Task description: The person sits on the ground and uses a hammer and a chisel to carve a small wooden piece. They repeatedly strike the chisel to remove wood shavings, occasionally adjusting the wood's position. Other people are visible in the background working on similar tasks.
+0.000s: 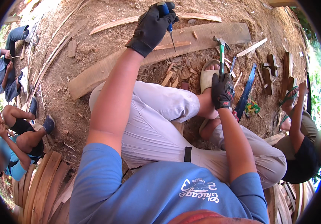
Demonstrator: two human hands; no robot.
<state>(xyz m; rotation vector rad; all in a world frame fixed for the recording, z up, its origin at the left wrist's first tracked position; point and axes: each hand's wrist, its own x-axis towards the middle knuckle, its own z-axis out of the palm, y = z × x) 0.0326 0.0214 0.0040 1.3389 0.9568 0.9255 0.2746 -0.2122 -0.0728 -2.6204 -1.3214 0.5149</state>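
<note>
My left hand (150, 30), in a black glove, is closed around the blue handle of a screwdriver (164, 8). Its thin shaft points down at a long wooden plank (216, 35), near a split strip of wood (183, 44); whether the tip touches is unclear. My right hand (223, 91), also gloved, grips the green handle of a claw hammer (221, 59). The hammer's head is up, above the plank's right part. The plank lies on the ground beyond my legs, bending across the wide view.
A blue saw-like blade (248, 87) and a slim metal tool (233, 64) lie right of my right hand. Wood blocks (267, 80) are further right. My sandalled foot (207, 76) is beside the hammer. People (18, 145) sit left and right. Curved boards (42, 183) are stacked lower left.
</note>
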